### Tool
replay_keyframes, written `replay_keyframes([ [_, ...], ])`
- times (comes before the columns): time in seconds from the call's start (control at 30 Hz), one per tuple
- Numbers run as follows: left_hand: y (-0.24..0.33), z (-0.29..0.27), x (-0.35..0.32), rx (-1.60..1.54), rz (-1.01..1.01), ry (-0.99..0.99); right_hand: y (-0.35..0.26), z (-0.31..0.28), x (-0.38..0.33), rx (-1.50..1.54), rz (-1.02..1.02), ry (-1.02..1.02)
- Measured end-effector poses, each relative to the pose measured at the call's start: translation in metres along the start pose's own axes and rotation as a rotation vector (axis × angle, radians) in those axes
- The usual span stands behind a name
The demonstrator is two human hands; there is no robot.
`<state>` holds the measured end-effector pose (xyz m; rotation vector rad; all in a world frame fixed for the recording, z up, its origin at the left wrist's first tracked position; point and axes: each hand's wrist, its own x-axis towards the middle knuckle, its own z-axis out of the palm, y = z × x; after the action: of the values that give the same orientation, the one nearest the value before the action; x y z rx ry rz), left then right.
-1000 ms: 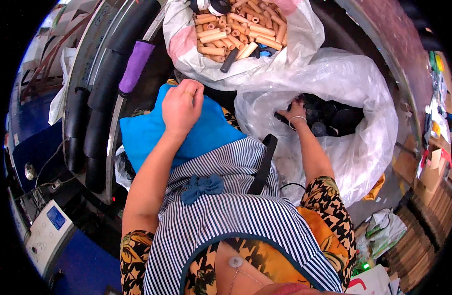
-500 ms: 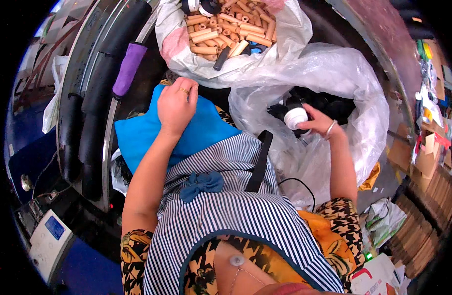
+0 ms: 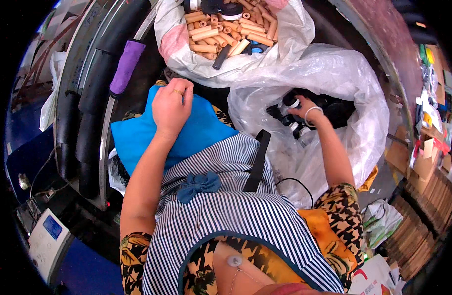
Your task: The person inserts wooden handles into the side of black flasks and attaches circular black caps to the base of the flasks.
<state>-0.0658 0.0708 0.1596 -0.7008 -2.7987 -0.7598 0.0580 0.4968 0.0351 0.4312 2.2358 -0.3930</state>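
My right hand [image 3: 305,109] reaches into a clear plastic bag [image 3: 353,69], its fingers closed around a black-and-white roll [image 3: 290,101]. More white-edged rolls [image 3: 303,131] lie just below that hand among black pieces [image 3: 334,106]. Over a bright blue cloth [image 3: 194,123] on my lap, my left hand [image 3: 172,104] is curled closed; whether anything is inside its fingers is hidden. Ahead of it, a white woven sack [image 3: 174,61] holds several tan tubes [image 3: 258,37]. On top of those tubes sits another black-and-white roll [image 3: 232,11].
A metal frame with black padded bars [image 3: 90,123] and a purple sleeve [image 3: 126,67] runs along my left. A grey box with a small screen [image 3: 50,238] is at lower left. Stacked cardboard [image 3: 415,223] and a crumpled bag [image 3: 380,221] lie on the right.
My right hand has moved farther into the clear bag, up and left. A black-and-white roll now shows on the tubes where none was before. The left hand has barely shifted.
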Motion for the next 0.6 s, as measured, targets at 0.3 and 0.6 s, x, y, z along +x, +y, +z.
replay_keyframes([
  [0.3, 0.005, 0.003, 0.001, 0.071, -0.046, -0.049, 0.015, 0.104, 0.050, 0.077, 0.387, 0.163],
  [0.6, 0.010, 0.006, 0.007, 0.043, 0.018, -0.055, -0.005, 0.128, 0.057, 0.096, 0.383, 0.433],
])
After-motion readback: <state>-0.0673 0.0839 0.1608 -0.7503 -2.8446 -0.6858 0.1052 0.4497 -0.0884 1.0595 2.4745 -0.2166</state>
